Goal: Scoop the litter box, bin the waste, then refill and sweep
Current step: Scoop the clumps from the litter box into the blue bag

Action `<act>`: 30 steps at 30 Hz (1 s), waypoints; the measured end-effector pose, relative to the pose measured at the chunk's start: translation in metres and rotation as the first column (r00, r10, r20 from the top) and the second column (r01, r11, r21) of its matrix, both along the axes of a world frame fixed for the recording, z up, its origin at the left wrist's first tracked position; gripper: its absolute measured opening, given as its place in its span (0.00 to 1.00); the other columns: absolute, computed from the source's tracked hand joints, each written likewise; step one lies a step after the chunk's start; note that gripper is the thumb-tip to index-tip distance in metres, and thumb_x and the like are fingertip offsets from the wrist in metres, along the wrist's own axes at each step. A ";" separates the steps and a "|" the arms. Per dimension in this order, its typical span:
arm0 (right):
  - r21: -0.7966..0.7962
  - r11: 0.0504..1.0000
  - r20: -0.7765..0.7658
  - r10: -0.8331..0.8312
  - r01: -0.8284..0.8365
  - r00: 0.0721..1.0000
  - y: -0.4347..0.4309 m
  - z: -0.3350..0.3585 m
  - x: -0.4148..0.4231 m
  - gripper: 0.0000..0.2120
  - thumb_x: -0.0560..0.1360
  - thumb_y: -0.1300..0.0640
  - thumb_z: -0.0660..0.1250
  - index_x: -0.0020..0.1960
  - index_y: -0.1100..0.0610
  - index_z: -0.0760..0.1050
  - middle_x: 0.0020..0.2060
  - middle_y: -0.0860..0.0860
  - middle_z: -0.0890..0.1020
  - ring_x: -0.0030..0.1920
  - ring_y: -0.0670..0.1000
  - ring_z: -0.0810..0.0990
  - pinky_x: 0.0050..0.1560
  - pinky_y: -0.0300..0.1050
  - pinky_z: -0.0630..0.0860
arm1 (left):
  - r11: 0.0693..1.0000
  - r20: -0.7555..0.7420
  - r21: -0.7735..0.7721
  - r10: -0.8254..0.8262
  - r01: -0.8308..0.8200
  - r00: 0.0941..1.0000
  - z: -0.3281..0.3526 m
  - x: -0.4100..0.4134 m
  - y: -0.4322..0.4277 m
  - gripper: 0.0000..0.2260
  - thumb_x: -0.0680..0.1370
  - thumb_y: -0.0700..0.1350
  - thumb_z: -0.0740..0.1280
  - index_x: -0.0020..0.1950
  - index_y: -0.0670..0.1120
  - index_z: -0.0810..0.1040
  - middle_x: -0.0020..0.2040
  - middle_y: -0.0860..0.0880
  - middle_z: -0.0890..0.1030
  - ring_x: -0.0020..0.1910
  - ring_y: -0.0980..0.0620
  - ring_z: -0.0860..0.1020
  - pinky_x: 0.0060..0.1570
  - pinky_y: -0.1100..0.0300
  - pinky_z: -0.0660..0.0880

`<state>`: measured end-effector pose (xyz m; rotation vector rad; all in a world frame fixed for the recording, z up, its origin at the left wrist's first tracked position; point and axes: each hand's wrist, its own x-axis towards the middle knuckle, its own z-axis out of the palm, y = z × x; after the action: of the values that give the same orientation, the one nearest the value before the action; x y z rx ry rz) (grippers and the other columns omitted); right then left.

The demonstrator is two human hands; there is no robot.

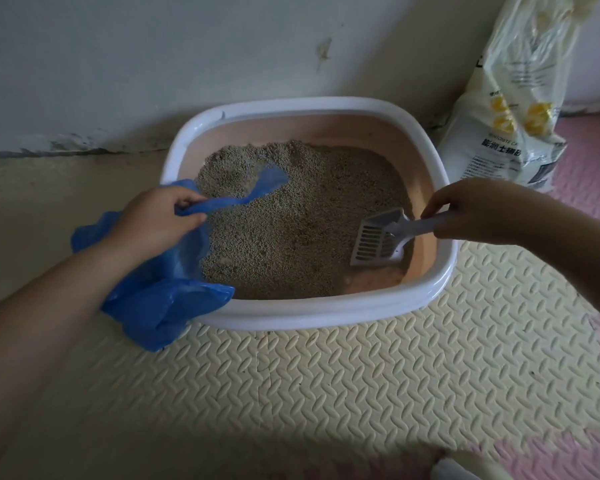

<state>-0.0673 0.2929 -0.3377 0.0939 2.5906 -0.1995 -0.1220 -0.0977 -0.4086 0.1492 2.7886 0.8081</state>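
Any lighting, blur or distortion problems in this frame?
Head view: dim, flat light, darkening toward the bottom edge; wide-angle stretch at the edges; scoop and litter sharp; sack small print unreadable; pale blur at bottom right corner.

Blue bag; white-rimmed box; cream herringbone mat.

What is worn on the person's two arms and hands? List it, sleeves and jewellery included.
Nothing worn shows. The left hand and right hand are bare: no gloves, rings or watch visible. The left forearm and right forearm are bare up to the frame edges, no sleeve in view.
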 end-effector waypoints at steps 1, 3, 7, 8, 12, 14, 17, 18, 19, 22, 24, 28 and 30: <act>-0.013 1.000 0.005 0.022 -0.022 1.000 0.000 0.000 -0.001 0.19 0.64 0.32 0.62 0.48 0.41 0.78 0.41 0.42 0.79 0.41 0.43 0.76 0.42 0.42 0.73 | 1.000 -0.033 0.009 0.023 -0.023 0.999 0.000 0.001 0.000 0.10 0.76 0.41 0.70 0.57 0.47 0.81 0.46 0.51 0.80 0.49 0.51 0.78 0.49 0.58 0.70; -0.023 0.996 0.005 0.082 -0.082 0.997 -0.005 -0.005 -0.001 0.14 0.68 0.42 0.65 0.51 0.43 0.79 0.37 0.39 0.77 0.38 0.39 0.74 0.37 0.38 0.70 | 0.996 -0.096 0.043 0.076 -0.072 0.993 0.002 0.002 -0.001 0.09 0.76 0.40 0.68 0.55 0.46 0.82 0.46 0.49 0.81 0.47 0.50 0.78 0.47 0.58 0.70; -0.049 0.981 -0.055 0.187 -0.190 0.981 -0.020 -0.023 0.001 0.09 0.72 0.50 0.69 0.52 0.46 0.80 0.38 0.41 0.79 0.37 0.38 0.74 0.35 0.35 0.69 | 0.977 -0.200 0.128 0.191 -0.168 0.961 0.009 0.005 -0.010 0.06 0.77 0.40 0.67 0.51 0.47 0.81 0.43 0.48 0.81 0.42 0.51 0.77 0.41 0.62 0.69; -0.049 0.980 -0.068 0.190 -0.193 0.979 -0.022 -0.024 -0.001 0.09 0.72 0.49 0.69 0.51 0.46 0.80 0.39 0.42 0.80 0.38 0.39 0.75 0.37 0.36 0.71 | 0.973 -0.219 0.127 0.217 -0.192 0.951 0.010 0.005 -0.013 0.05 0.77 0.41 0.66 0.50 0.46 0.81 0.42 0.47 0.80 0.41 0.50 0.76 0.39 0.62 0.70; -0.003 0.967 -0.079 0.253 -0.254 0.964 -0.019 -0.025 -0.011 0.09 0.71 0.51 0.71 0.49 0.42 0.79 0.37 0.38 0.79 0.37 0.38 0.75 0.35 0.34 0.70 | 0.954 -0.261 0.120 0.298 -0.276 0.918 0.015 0.003 -0.029 0.07 0.77 0.43 0.65 0.43 0.41 0.77 0.38 0.40 0.77 0.37 0.50 0.72 0.34 0.59 0.66; -0.008 0.972 -0.074 0.232 -0.233 0.970 -0.016 -0.025 -0.010 0.10 0.70 0.52 0.72 0.48 0.39 0.77 0.36 0.36 0.77 0.36 0.37 0.74 0.32 0.32 0.65 | 0.935 -0.235 0.147 0.351 -0.324 0.906 0.016 0.003 -0.035 0.11 0.78 0.45 0.64 0.43 0.38 0.76 0.37 0.40 0.76 0.34 0.52 0.70 0.29 0.65 0.63; -0.044 0.985 -0.081 0.164 -0.168 0.983 -0.011 -0.033 -0.004 0.10 0.70 0.52 0.71 0.50 0.42 0.78 0.38 0.38 0.79 0.38 0.38 0.76 0.35 0.35 0.68 | 0.913 -0.198 0.190 0.397 -0.362 0.896 0.015 0.007 -0.040 0.14 0.79 0.47 0.65 0.45 0.35 0.75 0.38 0.41 0.75 0.33 0.54 0.69 0.27 0.69 0.62; -0.078 0.989 -0.084 0.120 -0.126 0.989 -0.011 -0.037 0.000 0.10 0.71 0.53 0.71 0.52 0.44 0.79 0.38 0.40 0.80 0.38 0.40 0.77 0.37 0.38 0.69 | 0.909 -0.185 0.205 0.399 -0.362 0.898 0.014 0.008 -0.041 0.14 0.79 0.48 0.65 0.47 0.35 0.76 0.39 0.40 0.76 0.35 0.53 0.71 0.29 0.67 0.64; -0.115 0.990 -0.087 0.075 -0.085 0.993 -0.013 -0.042 0.004 0.11 0.71 0.54 0.71 0.53 0.45 0.80 0.39 0.42 0.80 0.38 0.42 0.77 0.37 0.39 0.70 | 0.905 -0.173 0.223 0.402 -0.362 0.899 0.013 0.008 -0.043 0.14 0.79 0.48 0.65 0.48 0.36 0.77 0.41 0.40 0.78 0.37 0.53 0.72 0.33 0.65 0.66; -0.195 0.980 -0.140 0.016 -0.043 0.990 -0.031 -0.060 0.016 0.10 0.71 0.54 0.72 0.53 0.50 0.80 0.36 0.45 0.80 0.35 0.44 0.78 0.33 0.36 0.69 | 0.889 -0.150 0.270 0.417 -0.368 0.896 0.016 0.009 -0.045 0.13 0.78 0.47 0.64 0.52 0.37 0.78 0.47 0.43 0.81 0.44 0.52 0.76 0.44 0.58 0.72; -0.222 0.974 -0.184 -0.002 -0.040 0.983 -0.050 -0.068 0.020 0.08 0.72 0.53 0.71 0.51 0.50 0.80 0.31 0.43 0.79 0.31 0.44 0.77 0.31 0.39 0.70 | 0.886 -0.141 0.279 0.420 -0.371 0.896 0.017 0.010 -0.046 0.12 0.78 0.46 0.64 0.52 0.37 0.78 0.49 0.45 0.81 0.46 0.53 0.77 0.47 0.58 0.72; -0.216 0.976 -0.266 -0.048 -0.011 0.963 -0.079 -0.083 0.011 0.08 0.74 0.53 0.66 0.52 0.50 0.80 0.33 0.48 0.79 0.33 0.50 0.76 0.31 0.41 0.66 | 0.885 -0.119 0.277 0.418 -0.374 0.901 0.018 0.011 -0.045 0.11 0.78 0.46 0.64 0.51 0.38 0.78 0.49 0.49 0.81 0.48 0.54 0.77 0.49 0.58 0.72; -0.229 0.973 -0.268 -0.055 -0.008 0.962 -0.087 -0.090 0.002 0.09 0.74 0.53 0.65 0.53 0.51 0.80 0.34 0.50 0.79 0.33 0.51 0.75 0.30 0.41 0.64 | 0.884 -0.112 0.274 0.420 -0.379 0.901 0.018 0.011 -0.045 0.11 0.79 0.46 0.64 0.50 0.38 0.78 0.49 0.49 0.81 0.48 0.54 0.77 0.48 0.58 0.72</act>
<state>-0.0653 0.2063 -0.4279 0.0140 2.8184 -0.5530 -0.1105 -0.1430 -0.3902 -0.3515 2.9072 1.2962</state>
